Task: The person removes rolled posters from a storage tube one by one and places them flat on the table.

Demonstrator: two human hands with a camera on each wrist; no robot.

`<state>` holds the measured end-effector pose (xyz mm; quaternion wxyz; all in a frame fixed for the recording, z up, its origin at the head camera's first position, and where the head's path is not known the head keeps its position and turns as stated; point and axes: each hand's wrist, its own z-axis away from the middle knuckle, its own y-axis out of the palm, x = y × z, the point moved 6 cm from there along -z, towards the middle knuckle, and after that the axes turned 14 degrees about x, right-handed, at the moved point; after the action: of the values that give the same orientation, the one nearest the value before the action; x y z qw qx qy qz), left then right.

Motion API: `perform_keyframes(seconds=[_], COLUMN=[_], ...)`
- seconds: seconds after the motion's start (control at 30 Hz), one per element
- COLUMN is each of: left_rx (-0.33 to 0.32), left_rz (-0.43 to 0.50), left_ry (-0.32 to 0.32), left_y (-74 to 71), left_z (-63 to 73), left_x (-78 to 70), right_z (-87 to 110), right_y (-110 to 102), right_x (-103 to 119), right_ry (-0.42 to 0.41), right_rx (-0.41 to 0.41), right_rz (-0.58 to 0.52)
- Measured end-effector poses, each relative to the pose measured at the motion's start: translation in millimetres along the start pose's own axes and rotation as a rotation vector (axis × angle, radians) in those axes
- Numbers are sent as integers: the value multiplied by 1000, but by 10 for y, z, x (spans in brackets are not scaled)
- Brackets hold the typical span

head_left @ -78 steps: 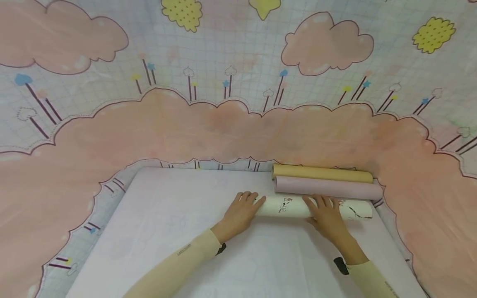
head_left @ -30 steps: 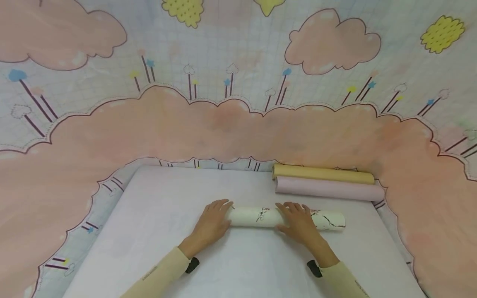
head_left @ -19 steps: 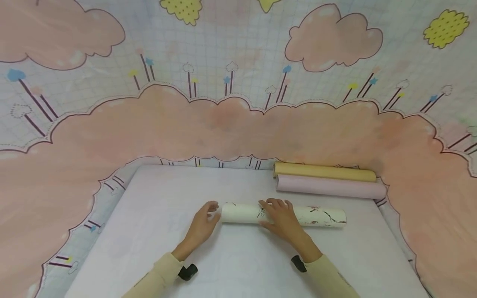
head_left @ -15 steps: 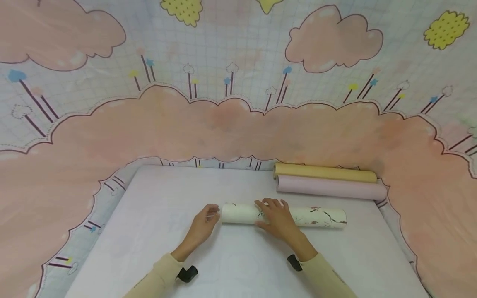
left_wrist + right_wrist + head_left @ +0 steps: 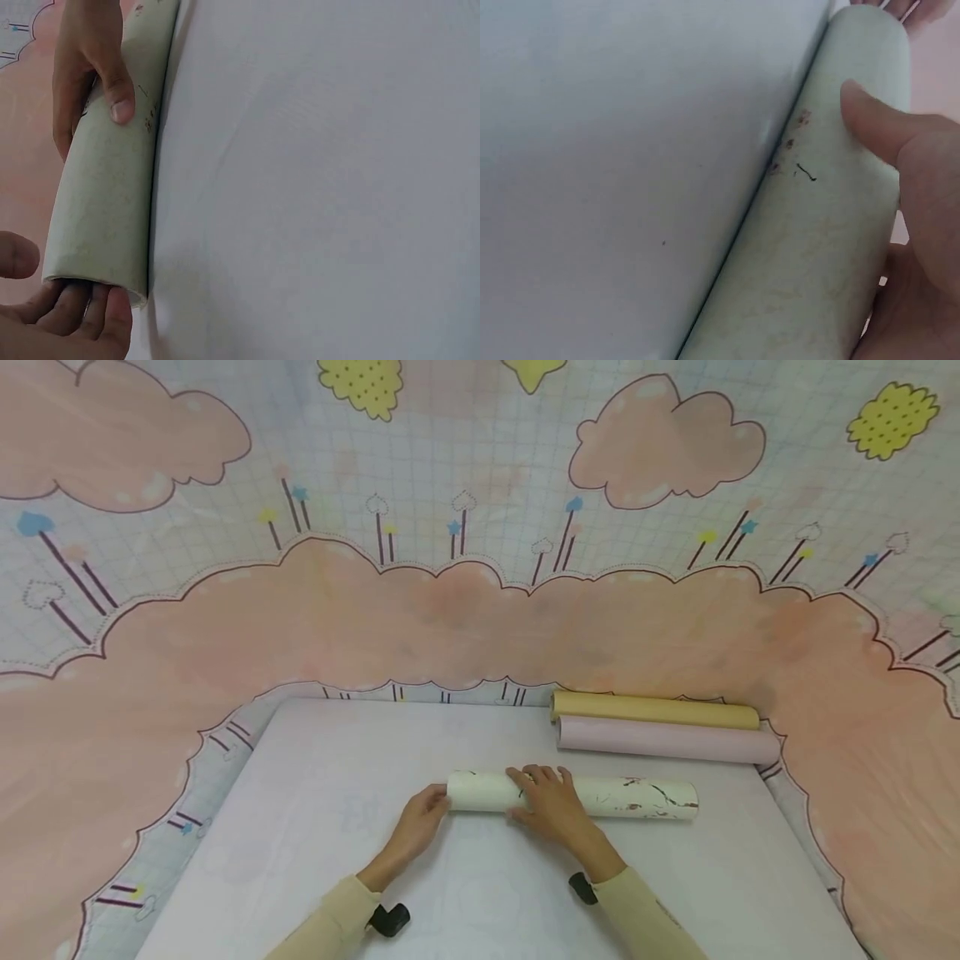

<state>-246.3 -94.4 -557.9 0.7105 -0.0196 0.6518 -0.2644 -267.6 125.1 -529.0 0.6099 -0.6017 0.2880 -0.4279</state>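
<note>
A pale wallpaper roll point(image 5: 645, 798) with dark branches and reddish blossoms lies across the white table. My right hand point(image 5: 553, 803) grips it left of its middle; the thumb point(image 5: 870, 120) rests on the near side and the fingers reach over the far side. At the roll's left end is my left hand point(image 5: 418, 823). The left wrist view shows several of its fingers point(image 5: 69, 307) entering the hollow end point(image 5: 52, 279), their tips hidden inside. Whether those fingers pinch the paper, I cannot tell.
Behind lie a pink roll point(image 5: 667, 739) and a yellow roll point(image 5: 652, 709), side by side at the back right of the white table point(image 5: 337, 752). A cloth with printed clouds point(image 5: 465, 627) surrounds the table's back and sides.
The patterned roll came nearer and leftward, away from the pink roll, then stopped. My left hand let go, then moved its fingers to the left end. My right hand slid left along the roll.
</note>
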Motion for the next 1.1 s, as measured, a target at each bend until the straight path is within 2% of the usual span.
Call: perform_keyframes(seconds=[0.13, 0.27, 0.43, 0.53, 0.63, 0.77, 0.93, 1.1], left_rx=[-28, -26, 31, 80, 102, 95, 97, 70], left_rz=[26, 69, 131, 209, 256, 260, 346, 356], left_ry=[-6, -12, -28, -43, -46, -51, -68, -120], left_y=[32, 56, 110, 155, 173, 152, 117, 66], left_z=[30, 46, -4, -44, -78, -127, -173, -186], left_x=[29, 54, 85, 111, 136, 158, 174, 186], right_z=[5, 27, 43, 43, 43, 25, 4, 11], right_y=[32, 54, 74, 78, 79, 80, 74, 67], right_x=[16, 28, 30, 41, 54, 43, 11, -12], right_ry=[-5, -6, 7, 3, -6, -2, -5, -15], right_rx=[2, -3, -6, -1, 2, -5, -17, -32], right_rz=[20, 11, 10, 2, -5, 12, 16, 16])
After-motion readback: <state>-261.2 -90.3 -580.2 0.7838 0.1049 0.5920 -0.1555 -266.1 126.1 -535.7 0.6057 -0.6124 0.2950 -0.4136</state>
